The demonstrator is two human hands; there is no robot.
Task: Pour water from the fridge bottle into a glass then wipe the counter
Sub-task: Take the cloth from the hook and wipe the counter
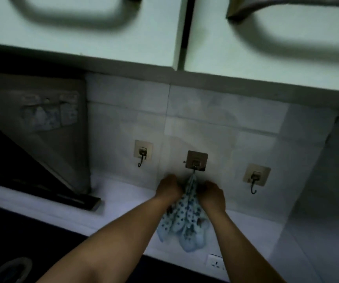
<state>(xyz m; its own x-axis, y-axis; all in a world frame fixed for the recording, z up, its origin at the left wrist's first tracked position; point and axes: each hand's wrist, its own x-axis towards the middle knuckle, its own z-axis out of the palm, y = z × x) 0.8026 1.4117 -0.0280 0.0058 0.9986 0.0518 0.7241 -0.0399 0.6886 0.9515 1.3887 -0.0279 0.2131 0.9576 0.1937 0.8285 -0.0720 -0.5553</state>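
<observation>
The cloth (pixel 187 217) is a light blue fabric printed with dark spots and small darker motifs; it hangs in gathered folds, narrow at the top and wider at the lower edge. Its top corner is at the middle hook (pixel 196 163), a wire hook on a square metallic plate fixed to the tiled wall (pixel 215 111). The left hand (pixel 169 187) is closed around the cloth's upper left side, and the right hand (pixel 213 194) is closed around its upper right side; both hands sit just below the hook, with the cloth bunched between them. The fingertips are hidden against the fabric. Both forearms are bare and reach up from the lower edge of the view. The wall is pale grey tile with faint grout lines, dimly lit. Above it run pale green cabinet doors (pixel 103 33) with curved dark handles. A dark range hood (pixel 31 160) occupies the left side, and a white wall socket (pixel 216 262) sits below the cloth. The counter is not identifiable in this view. Count: one cloth; two hands; three hooks, namely the left hook (pixel 142 153), the middle hook, and the right hook (pixel 256 176); two cabinet doors; one socket.
</observation>
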